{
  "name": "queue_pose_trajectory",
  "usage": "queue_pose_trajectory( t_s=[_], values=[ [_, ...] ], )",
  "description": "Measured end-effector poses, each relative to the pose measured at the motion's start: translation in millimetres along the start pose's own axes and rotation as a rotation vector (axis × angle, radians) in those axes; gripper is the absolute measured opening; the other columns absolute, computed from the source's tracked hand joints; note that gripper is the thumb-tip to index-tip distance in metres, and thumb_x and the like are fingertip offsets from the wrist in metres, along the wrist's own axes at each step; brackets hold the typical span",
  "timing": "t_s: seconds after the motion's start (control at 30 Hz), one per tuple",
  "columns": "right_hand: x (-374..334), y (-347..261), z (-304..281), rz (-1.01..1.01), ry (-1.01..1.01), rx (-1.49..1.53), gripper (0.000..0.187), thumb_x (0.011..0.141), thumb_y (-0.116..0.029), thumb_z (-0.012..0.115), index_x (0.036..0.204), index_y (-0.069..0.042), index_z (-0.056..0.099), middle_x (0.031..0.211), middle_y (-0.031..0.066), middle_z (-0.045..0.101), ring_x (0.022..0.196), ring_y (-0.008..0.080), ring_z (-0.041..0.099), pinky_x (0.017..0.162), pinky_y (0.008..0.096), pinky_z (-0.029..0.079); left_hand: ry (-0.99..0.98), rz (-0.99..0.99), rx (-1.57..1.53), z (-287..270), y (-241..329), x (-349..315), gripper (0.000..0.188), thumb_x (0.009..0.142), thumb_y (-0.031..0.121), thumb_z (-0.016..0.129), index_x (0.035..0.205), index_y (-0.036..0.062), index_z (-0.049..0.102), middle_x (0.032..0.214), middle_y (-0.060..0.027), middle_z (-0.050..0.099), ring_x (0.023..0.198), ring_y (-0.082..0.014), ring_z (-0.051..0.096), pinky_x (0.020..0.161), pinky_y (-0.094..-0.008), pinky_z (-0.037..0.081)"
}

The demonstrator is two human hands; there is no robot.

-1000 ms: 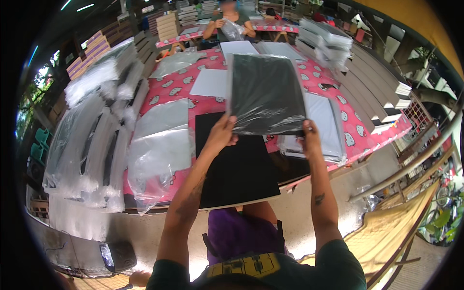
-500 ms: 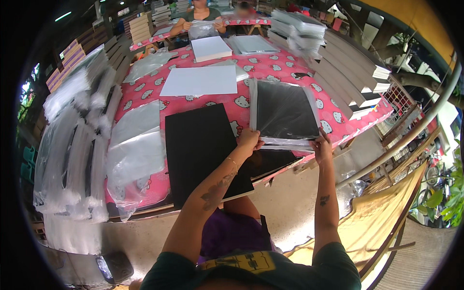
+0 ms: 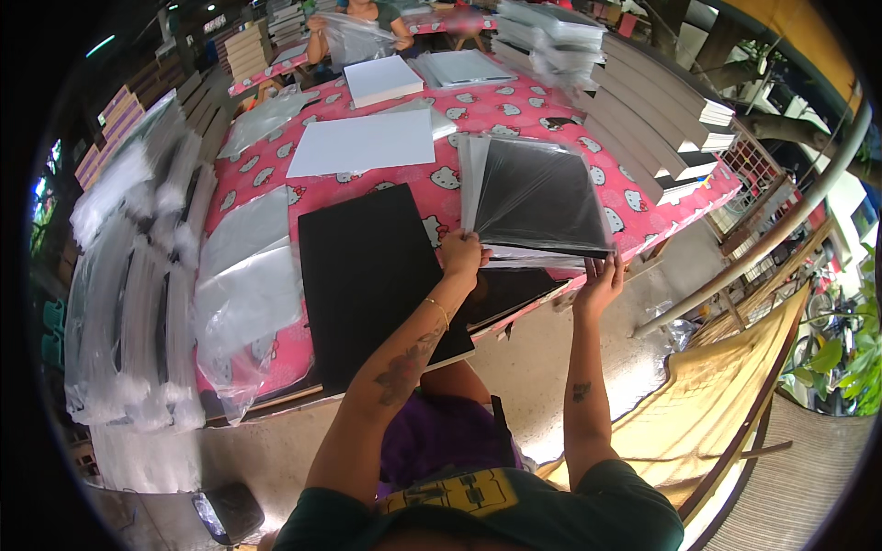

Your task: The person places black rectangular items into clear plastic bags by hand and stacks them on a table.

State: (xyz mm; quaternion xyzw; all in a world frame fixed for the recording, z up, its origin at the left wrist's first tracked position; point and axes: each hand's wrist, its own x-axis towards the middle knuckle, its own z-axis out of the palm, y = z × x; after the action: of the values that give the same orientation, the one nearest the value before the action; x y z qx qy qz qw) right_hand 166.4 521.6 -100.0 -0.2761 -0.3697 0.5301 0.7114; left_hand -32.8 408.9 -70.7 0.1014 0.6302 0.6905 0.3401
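Head view, bagged board (image 3: 540,195), hands (image 3: 462,255) (image 3: 601,283) at near corners

Matt black board (image 3: 367,275), glossy plastic either side.
Right of it: dark bundle (image 3: 540,195) in clear, creased, shiny plastic. Left: thin wrinkled see-through plastic bag (image 3: 246,289). Beyond: smooth matt white paper sheet (image 3: 363,144). Beneath: smooth-looking pink cover (image 3: 627,234), cloth or plastic unclear.

Co-worker (image 3: 387,13) cropped above, black board (image 3: 366,266) partly hidden
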Motion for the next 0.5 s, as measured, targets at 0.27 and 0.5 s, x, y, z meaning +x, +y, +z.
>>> queue_pose_trajectory(
  t_s=[0.27, 0.5],
  values=[
    [17, 14, -27, -0.278, 0.027, -0.757, 0.023, 0.08, -0.018, 0.075, 0.086, 0.003, 0.065, 0.071, 0.0088, 0.065, 0.064, 0.0147, 0.062, 0.061, 0.0279, 0.051, -0.088, 0.0, -0.043, -1, -12, -1, 0.016, 0.091, 0.008, 0.054, 0.097, -0.006, 0.055, 0.082, -0.0128, 0.064, 0.071, -0.0229, 0.07, 0.051, -0.0271, 0.055],
    [36, 22, -49, -0.394, -0.093, -1.012, 0.025, 0.079, -0.025, 0.076, 0.088, -0.004, 0.068, 0.083, 0.0097, 0.069, 0.072, 0.0205, 0.064, 0.066, 0.0341, 0.052, -0.278, 0.196, -0.022, -75, 17, -63, 0.021, 0.089, 0.012, 0.061, 0.104, -0.0029, 0.06, 0.092, -0.0109, 0.065, 0.083, -0.0186, 0.067, 0.068, -0.0292, 0.055]
  ],
)
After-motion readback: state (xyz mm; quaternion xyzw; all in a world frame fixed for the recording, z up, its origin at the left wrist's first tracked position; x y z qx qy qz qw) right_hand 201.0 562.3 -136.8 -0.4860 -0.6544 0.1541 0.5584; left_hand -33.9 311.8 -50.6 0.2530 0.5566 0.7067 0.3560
